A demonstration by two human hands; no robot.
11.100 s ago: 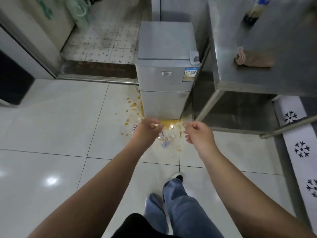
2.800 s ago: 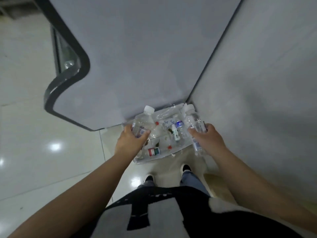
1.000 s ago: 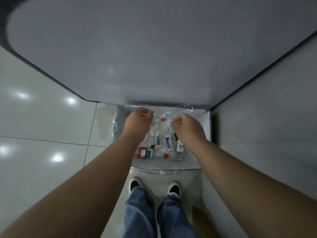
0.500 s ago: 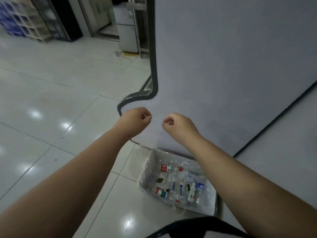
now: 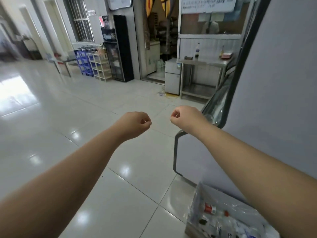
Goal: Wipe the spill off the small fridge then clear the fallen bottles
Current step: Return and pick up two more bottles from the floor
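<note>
Both the left hand (image 5: 135, 125) and right hand (image 5: 184, 118) are curled, empty. Bottles (image 5: 210, 208) in the lower-right bin (image 5: 193, 228) look light, slick; grasp mid-body.

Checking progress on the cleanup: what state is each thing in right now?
left hand: fingers curled, holding nothing
right hand: fingers curled, holding nothing
small fridge: doors closed, far across the room
spill: yellow puddle on the floor at the fridge's base
bin: plastic-lined, bottles lying inside
</note>
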